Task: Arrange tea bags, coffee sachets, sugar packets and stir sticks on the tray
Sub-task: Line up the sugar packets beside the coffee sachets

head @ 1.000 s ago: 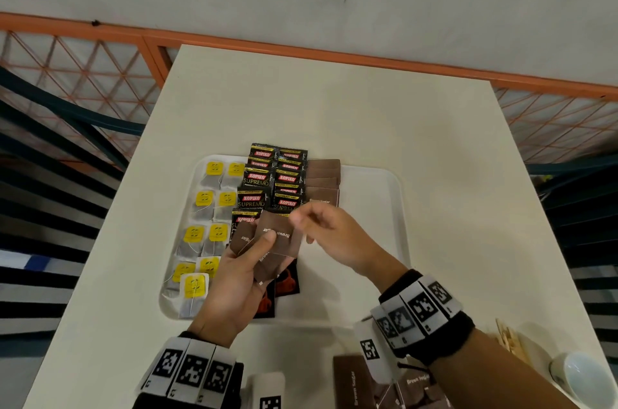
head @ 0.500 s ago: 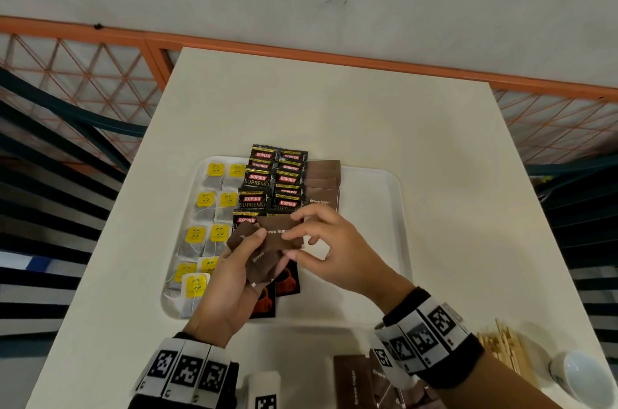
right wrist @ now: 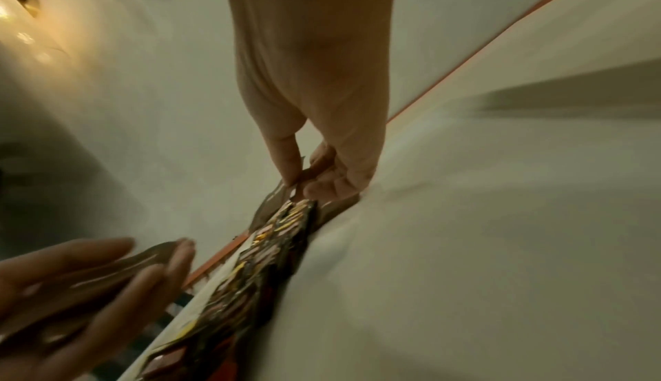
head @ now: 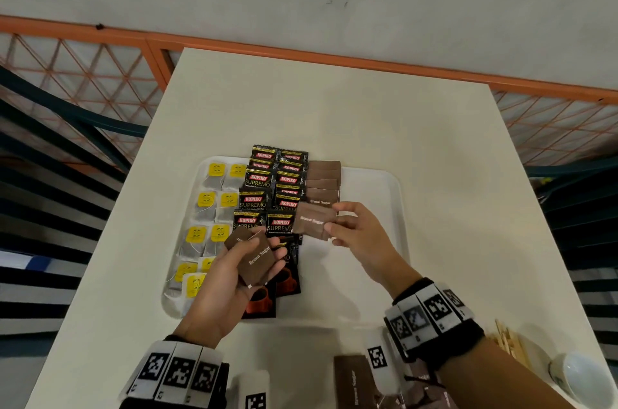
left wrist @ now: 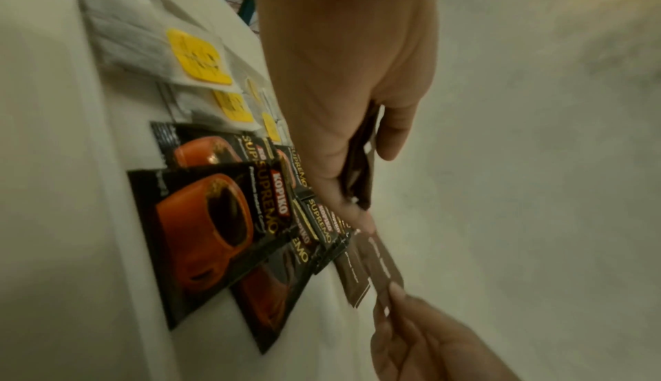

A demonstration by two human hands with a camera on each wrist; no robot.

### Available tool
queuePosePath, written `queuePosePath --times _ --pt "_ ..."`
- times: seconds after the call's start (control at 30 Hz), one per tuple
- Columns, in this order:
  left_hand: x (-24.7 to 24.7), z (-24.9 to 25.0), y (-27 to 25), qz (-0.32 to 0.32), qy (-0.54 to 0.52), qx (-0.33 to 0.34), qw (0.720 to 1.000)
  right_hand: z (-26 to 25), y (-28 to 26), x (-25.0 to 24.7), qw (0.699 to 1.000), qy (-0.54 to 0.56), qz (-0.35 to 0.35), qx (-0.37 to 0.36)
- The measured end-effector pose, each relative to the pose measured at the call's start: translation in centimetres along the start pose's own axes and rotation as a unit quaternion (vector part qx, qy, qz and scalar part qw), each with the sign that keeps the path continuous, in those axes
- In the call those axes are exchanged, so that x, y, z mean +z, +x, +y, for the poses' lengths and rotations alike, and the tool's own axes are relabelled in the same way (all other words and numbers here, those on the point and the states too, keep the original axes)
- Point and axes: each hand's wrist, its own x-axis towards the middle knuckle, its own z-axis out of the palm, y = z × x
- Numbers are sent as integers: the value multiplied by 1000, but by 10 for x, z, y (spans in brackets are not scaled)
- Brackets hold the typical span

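White tray, tea bags, coffee sachets

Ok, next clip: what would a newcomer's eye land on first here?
Probably the white tray, packed in columns: yellow-tagged tea bags on its left, black coffee sachets beside them, brown sugar packets next. Above it, the right hand pinches one sugar packet while the left hand holds a small stack.
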Motion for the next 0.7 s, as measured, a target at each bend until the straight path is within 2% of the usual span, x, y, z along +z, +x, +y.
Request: queuePosePath --times 0.13,0.3,0.6,0.7 --pt "-9 3 -4 -13 -32 -4 999 6 17 -11 999 -9 48 8" --pt "-12 2 -5 -22 -53 -10 998 11 34 -11 992 -103 76 9" --pt "-10 -3 -4 -22 -24 4 999 10 37 -5 968 -214 113 -61" --pt "-7 -5 -2 -13 0 6 1000 5 29 1 954 -246 136 -108"
